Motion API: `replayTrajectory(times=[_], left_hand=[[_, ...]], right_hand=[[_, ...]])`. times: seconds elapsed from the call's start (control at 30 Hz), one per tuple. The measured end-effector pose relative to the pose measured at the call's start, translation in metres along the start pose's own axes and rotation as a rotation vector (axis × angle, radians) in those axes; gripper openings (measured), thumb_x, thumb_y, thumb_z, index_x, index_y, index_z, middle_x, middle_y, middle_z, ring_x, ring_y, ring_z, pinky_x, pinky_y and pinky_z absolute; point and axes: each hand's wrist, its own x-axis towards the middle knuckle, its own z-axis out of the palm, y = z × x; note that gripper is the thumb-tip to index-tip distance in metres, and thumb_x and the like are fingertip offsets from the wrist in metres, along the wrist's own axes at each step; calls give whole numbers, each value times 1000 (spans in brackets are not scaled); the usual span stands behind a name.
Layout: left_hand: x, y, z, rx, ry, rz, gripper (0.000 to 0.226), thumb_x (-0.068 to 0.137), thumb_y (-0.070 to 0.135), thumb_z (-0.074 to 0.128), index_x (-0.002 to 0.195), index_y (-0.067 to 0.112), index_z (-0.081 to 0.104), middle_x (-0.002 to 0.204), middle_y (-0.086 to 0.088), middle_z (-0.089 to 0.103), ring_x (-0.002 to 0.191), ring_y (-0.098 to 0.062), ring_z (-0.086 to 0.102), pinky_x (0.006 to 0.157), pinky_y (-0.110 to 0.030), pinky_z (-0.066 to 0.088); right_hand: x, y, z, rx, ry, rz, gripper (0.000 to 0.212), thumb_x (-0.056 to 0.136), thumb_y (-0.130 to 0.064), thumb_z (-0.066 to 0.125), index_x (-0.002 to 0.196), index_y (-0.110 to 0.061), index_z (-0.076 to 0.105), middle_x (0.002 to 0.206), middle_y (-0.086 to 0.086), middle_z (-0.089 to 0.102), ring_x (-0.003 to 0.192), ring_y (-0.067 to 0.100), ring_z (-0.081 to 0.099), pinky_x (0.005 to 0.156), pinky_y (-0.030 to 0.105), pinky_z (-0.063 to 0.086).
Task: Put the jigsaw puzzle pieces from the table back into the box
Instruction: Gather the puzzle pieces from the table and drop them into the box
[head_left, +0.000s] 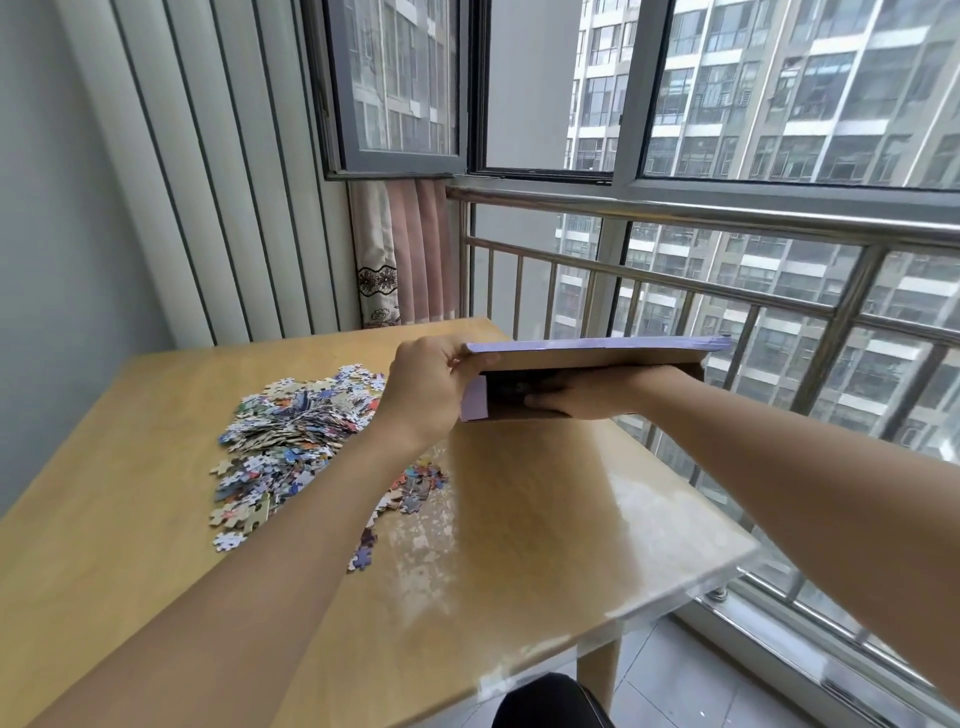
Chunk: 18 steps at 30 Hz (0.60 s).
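Above the table (156, 519), both hands grip the box (587, 353), its inside hidden; pieces (291, 431) lie below.

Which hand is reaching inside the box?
The right hand: its fingers go into the open box, while the left hand only grips the box's outer end.

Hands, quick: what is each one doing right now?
Left hand: grips the left end of the purple box, held above the table.
Right hand: holds the box from beneath.
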Motion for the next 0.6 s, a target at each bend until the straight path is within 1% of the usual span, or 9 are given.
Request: replayTrajectory(times=[0.07, 0.13, 0.23, 0.3, 0.37, 0.4, 0.47, 0.53, 0.6], left_hand=[[-4, -2, 1, 12, 11, 25, 31, 94, 41, 57, 97, 20, 79, 83, -10, 74, 83, -35, 65, 70, -42, 53], [-7, -5, 2, 10, 17, 36, 31, 96, 39, 55, 96, 20, 78, 82, -9, 73, 81, -35, 65, 68, -41, 50], [-11, -8, 2, -3, 33, 35, 29, 97, 39, 56, 97, 20, 78, 82, -6, 74, 82, -34, 65, 68, -43, 50], [-12, -8, 1, -5, 26, 26, 29, 98, 40, 58, 92, 18, 77, 78, -4, 72, 75, -31, 62, 65, -40, 48], [-13, -8, 0, -7, 24, 24, 26, 99, 35, 60, 87, 17, 74, 73, -1, 68, 67, -24, 53, 61, -36, 43], [-13, -8, 1, -15, 25, 17, 24, 99, 33, 61, 89, 16, 76, 74, -1, 69, 68, -23, 54, 62, -36, 44], [-13, -8, 3, -14, 25, -5, 23, 99, 32, 60, 98, 17, 78, 83, -3, 74, 80, -29, 65, 68, -40, 51], [-13, -11, 5, -6, 27, -23, 24, 98, 32, 59, 101, 19, 78, 87, -4, 76, 87, -31, 68, 73, -43, 54], [-16, -13, 6, -22, 31, -46, 21, 100, 27, 60, 105, 19, 78, 93, -1, 77, 90, -26, 69, 77, -38, 54]], right_hand=[[-4, -3, -3, -16, 2, -2, 46, 107, -46, 33, 152, -34, 40, 153, -6, 45, 140, 21, 41, 118, 32, 26], [-8, -6, -1, 39, 26, 3, 45, 108, -39, 35, 151, -26, 44, 153, 1, 46, 138, 24, 43, 114, 33, 29], [-12, -6, 9, 28, 87, -40, 37, 109, -29, 37, 141, -29, 55, 140, 0, 57, 122, 23, 53, 107, 30, 38], [-16, -7, 17, 80, 114, -63, 35, 108, -23, 38, 136, -28, 60, 134, -2, 60, 115, 21, 56, 105, 29, 40], [-18, -8, 20, 171, 148, -84, 35, 108, -20, 40, 134, -27, 62, 133, -3, 61, 115, 18, 56, 103, 26, 40], [-18, -9, 19, 188, 158, -86, 35, 108, -20, 40, 135, -27, 61, 133, -3, 61, 115, 17, 56, 103, 24, 39], [-17, -13, 18, 181, 150, -74, 36, 108, -20, 39, 138, -27, 58, 137, -3, 59, 118, 17, 54, 103, 23, 38], [-19, -16, 16, 194, 136, -85, 39, 107, -20, 40, 142, -28, 54, 142, -3, 54, 125, 17, 50, 106, 25, 35], [-27, -27, 15, 202, 167, -139, 37, 106, -26, 44, 142, -29, 55, 144, -5, 52, 129, 17, 47, 109, 28, 34]])
